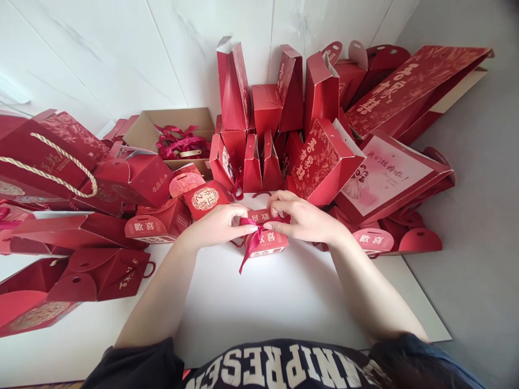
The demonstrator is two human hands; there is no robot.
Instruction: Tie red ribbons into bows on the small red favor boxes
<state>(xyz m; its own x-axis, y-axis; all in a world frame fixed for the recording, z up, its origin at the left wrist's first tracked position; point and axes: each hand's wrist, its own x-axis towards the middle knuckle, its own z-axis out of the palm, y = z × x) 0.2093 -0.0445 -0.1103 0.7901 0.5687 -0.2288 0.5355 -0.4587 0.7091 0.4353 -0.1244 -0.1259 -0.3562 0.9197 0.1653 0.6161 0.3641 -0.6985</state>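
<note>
A small red gift box (268, 243) with pale lettering stands on the white table in front of me. Dark pink satin ribbon (252, 249) is looped at its top, one tail hanging down the near side. My left hand (221, 222) pinches the ribbon at the left of the knot, thumb and forefinger together. On the other side my right hand (298, 216) grips the ribbon close to the knot, its fingers curled over the box top. The fingers hide part of the loops and the box's upper edge.
Red gift boxes (233, 86) are stacked at the back. A cardboard box (168, 121) holds loose ribbon. At the left are a gift bag with a rope handle (60, 178) and several boxes. A large red bag (417, 89) leans at the right by the grey wall (478, 216).
</note>
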